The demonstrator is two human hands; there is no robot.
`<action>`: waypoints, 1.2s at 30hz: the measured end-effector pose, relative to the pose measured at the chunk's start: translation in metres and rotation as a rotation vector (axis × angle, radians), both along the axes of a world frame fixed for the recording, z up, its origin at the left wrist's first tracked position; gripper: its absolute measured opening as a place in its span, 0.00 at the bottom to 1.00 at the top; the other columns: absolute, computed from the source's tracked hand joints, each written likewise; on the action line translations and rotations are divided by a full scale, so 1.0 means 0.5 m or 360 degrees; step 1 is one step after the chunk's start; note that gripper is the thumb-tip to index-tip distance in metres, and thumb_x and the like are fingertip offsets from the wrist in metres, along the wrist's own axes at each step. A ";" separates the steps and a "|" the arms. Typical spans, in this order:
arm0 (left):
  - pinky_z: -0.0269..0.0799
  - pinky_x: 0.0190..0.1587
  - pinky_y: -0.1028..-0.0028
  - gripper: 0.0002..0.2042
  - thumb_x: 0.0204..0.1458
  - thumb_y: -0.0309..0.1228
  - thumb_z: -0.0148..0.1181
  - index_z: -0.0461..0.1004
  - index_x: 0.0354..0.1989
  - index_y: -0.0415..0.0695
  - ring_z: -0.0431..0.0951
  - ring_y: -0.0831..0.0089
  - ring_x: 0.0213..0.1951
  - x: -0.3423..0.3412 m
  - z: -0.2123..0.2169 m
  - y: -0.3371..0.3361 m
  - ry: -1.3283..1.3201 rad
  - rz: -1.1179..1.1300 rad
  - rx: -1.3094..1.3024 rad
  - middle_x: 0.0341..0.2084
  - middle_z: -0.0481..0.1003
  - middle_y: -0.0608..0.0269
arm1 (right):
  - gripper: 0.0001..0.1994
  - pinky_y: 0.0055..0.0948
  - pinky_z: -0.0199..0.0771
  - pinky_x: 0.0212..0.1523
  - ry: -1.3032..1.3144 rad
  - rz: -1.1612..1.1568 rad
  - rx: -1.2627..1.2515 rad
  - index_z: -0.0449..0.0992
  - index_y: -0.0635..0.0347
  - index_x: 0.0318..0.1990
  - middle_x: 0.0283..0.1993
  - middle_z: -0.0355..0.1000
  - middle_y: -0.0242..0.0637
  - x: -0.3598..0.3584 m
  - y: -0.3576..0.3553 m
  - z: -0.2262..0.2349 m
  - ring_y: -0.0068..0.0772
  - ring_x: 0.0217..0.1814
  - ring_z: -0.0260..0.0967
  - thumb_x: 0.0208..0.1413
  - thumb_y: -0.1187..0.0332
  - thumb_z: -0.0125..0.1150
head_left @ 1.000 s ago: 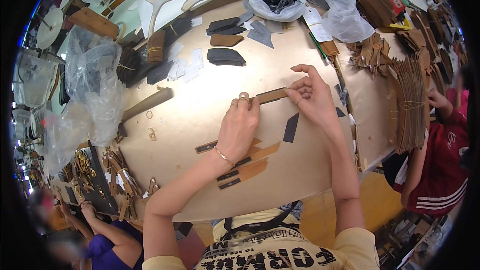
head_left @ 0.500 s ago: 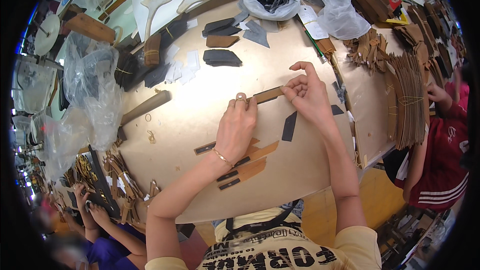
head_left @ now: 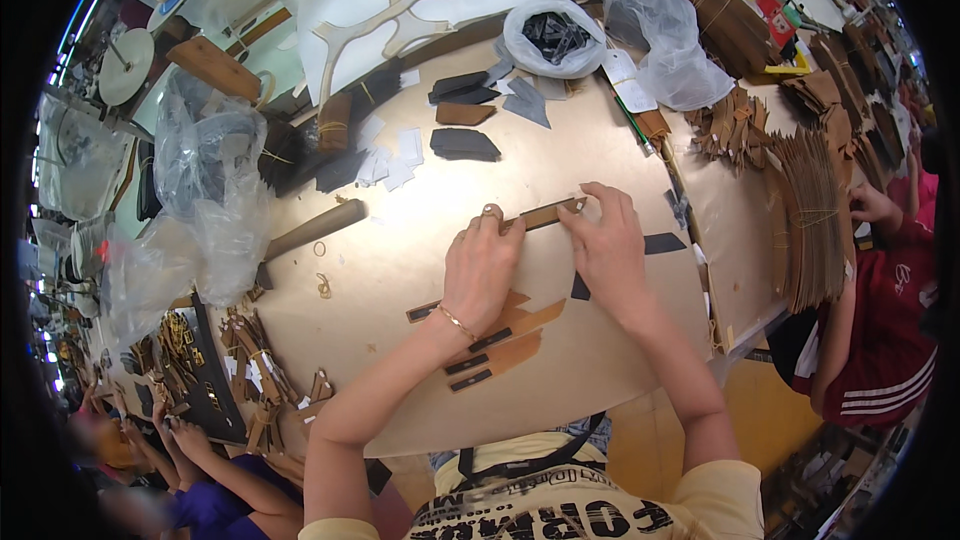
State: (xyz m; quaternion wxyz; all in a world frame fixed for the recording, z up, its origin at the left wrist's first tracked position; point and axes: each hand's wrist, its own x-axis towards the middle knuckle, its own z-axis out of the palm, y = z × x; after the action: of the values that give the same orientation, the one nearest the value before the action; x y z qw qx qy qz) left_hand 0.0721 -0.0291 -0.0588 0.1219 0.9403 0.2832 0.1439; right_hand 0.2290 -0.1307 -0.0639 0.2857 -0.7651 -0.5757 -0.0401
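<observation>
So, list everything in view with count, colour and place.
Table: one, tan, centre
Two-tone strip: one, brown and black, mid-table
Tabbed strips: at least four, brown with black tabs, lower mid-table
Loose pieces: two, black, right of centre
Piles: at least three, black or brown, upper centre
Paper pieces: several, white, upper left
Filled bag: one, cloudy white, black contents, top centre
Pencil: one, green, upper right of centre
Rubber bands: two, tan, left of centre
Banded bundles: several, brown, right
Co-workers: at least two, purple lower left, dark red right
Background clutter: uncountable, mixed colours, edges
Left hand: one, bare, at the two-tone strip's left end
Right hand: one, bare, at its right end
</observation>
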 end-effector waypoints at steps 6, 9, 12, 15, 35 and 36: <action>0.74 0.34 0.72 0.12 0.52 0.22 0.62 0.83 0.44 0.44 0.77 0.66 0.30 -0.018 -0.007 0.063 -0.0429 0.0018 -0.0788 0.30 0.76 0.56 | 0.20 0.36 0.67 0.58 -0.0398 0.0087 -0.0354 0.77 0.65 0.51 0.53 0.67 0.44 -0.041 0.003 0.031 0.43 0.63 0.61 0.47 0.76 0.63; 0.73 0.34 0.78 0.15 0.53 0.21 0.63 0.80 0.50 0.41 0.76 0.80 0.29 -0.021 -0.001 0.075 -0.0504 0.0125 -0.1110 0.30 0.79 0.61 | 0.20 0.38 0.70 0.55 0.0244 0.0265 -0.0427 0.76 0.66 0.52 0.54 0.68 0.44 -0.069 0.025 0.041 0.44 0.62 0.63 0.49 0.73 0.65; 0.75 0.36 0.82 0.16 0.54 0.23 0.63 0.77 0.52 0.38 0.77 0.85 0.31 -0.018 0.011 0.077 -0.0565 0.0153 -0.1352 0.32 0.80 0.63 | 0.19 0.38 0.74 0.50 0.0539 0.0209 -0.0352 0.76 0.65 0.52 0.50 0.72 0.45 -0.081 0.043 0.040 0.43 0.54 0.71 0.51 0.72 0.67; 0.76 0.36 0.81 0.14 0.56 0.24 0.62 0.78 0.51 0.37 0.79 0.83 0.32 -0.013 0.018 0.067 -0.0750 0.0135 -0.1492 0.33 0.81 0.61 | 0.13 0.31 0.80 0.41 0.0664 0.0052 -0.0182 0.78 0.65 0.47 0.39 0.78 0.46 -0.071 0.072 0.027 0.38 0.37 0.80 0.53 0.75 0.66; 0.70 0.50 0.63 0.11 0.54 0.28 0.57 0.77 0.45 0.42 0.73 0.60 0.51 -0.037 -0.043 0.022 -0.0128 -0.0266 0.0138 0.47 0.73 0.55 | 0.11 0.20 0.75 0.34 0.1695 0.0062 -0.0294 0.79 0.69 0.45 0.32 0.78 0.35 0.013 0.084 0.004 0.20 0.31 0.75 0.59 0.76 0.54; 0.70 0.50 0.63 0.10 0.53 0.28 0.57 0.77 0.43 0.42 0.73 0.60 0.51 -0.034 -0.043 0.022 -0.0087 -0.0261 0.0136 0.47 0.74 0.55 | 0.11 0.20 0.75 0.34 0.1728 0.0052 -0.0296 0.79 0.70 0.45 0.32 0.78 0.35 0.014 0.086 0.005 0.21 0.31 0.75 0.59 0.76 0.54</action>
State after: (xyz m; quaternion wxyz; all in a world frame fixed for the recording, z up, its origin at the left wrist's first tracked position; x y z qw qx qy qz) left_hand 0.0551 -0.0183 -0.0801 0.1008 0.9604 0.1954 0.1712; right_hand 0.2363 -0.0879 -0.0616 0.4733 -0.6888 -0.3586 0.4158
